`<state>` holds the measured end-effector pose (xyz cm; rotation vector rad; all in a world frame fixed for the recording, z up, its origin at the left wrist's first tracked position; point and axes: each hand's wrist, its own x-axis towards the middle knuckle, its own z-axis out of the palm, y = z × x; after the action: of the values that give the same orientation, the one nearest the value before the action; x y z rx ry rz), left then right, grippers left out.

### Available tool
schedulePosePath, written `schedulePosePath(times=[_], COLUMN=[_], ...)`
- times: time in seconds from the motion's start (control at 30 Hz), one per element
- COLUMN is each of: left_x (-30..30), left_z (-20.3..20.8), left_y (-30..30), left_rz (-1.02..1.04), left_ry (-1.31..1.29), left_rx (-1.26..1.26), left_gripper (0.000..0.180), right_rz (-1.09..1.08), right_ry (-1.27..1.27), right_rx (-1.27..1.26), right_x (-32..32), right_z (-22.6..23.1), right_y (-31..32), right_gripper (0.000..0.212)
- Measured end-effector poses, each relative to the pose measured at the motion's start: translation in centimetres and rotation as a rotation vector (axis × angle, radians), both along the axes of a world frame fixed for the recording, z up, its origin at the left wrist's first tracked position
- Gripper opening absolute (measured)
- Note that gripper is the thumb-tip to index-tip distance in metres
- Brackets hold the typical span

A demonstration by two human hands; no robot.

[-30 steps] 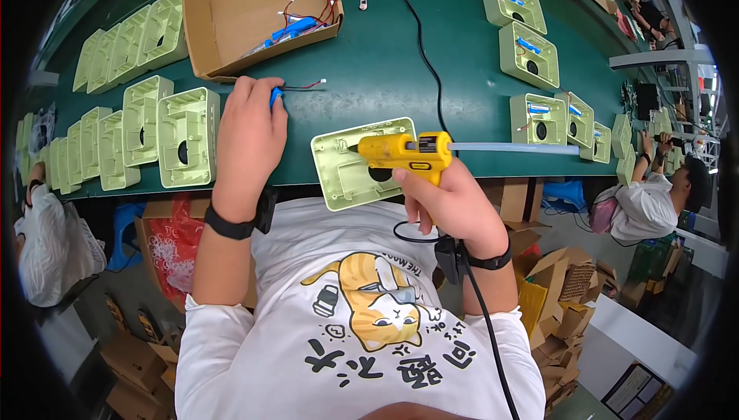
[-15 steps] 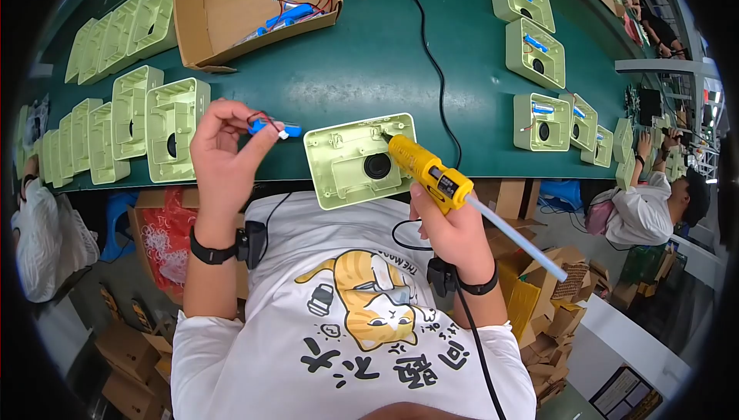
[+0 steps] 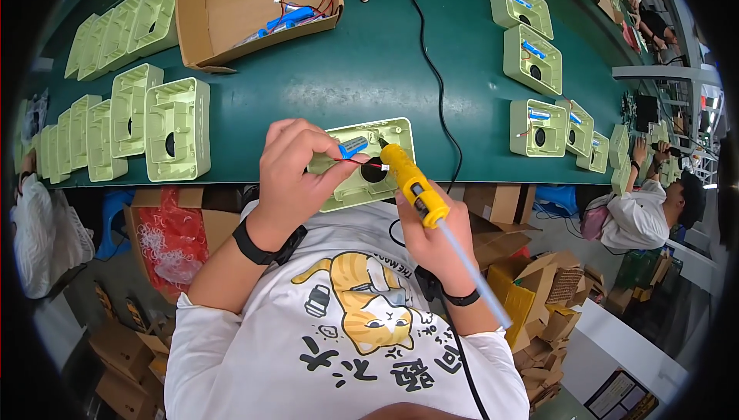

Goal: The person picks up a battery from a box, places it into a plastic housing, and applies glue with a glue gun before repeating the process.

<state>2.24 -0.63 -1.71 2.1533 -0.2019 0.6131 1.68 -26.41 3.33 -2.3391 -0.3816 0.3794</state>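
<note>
- Both hands were occupied over one pale green housing (image 3: 356, 190), which lay open side up at the table's near edge, in front of the person.
- Left hand (image 3: 296, 164): thumb and fingers were drawn together in a pinch at one end of a blue battery (image 3: 354, 147), with its thin red and black lead and white connector (image 3: 385, 167) stretching across the housing. The battery was above the interior; whether it touched the plastic could not be told.
- Right hand (image 3: 440, 234): fingers were curled round the handle of a yellow glue gun (image 3: 414, 186), its nozzle pointing at the inside near the far wall. Whether the trigger was pressed could not be seen.
- Done, judging by the layout: five housings on the right (image 3: 548, 75) each had a blue battery inside, and the housing in hand had its black round part (image 3: 374, 171) in place.
- Left, seemingly: this battery was not yet seated, and the nearer housings on the left (image 3: 192, 131) showed none; those farther off were too small to judge. More batteries (image 3: 292, 17) lay in the cardboard box (image 3: 239, 4).
</note>
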Motion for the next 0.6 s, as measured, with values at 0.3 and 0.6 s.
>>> schedulePosePath(times=[0.3, 0.6], left_x=[-0.1, 0.7], left_z=[1.3, 1.5], left_y=[-0.4, -0.7], left_rz=[0.018, 0.031], left_ry=[0.121, 0.065], left_rx=[-0.021, 0.041], left_gripper=[0.04, 0.039], right_rz=[-0.177, -0.175], right_ry=[0.209, 0.259], right_rx=[0.331, 0.155], right_x=[-0.1, 0.7], right_z=[-0.5, 0.6], right_y=[-0.7, -0.6], right_gripper=[0.025, 0.024])
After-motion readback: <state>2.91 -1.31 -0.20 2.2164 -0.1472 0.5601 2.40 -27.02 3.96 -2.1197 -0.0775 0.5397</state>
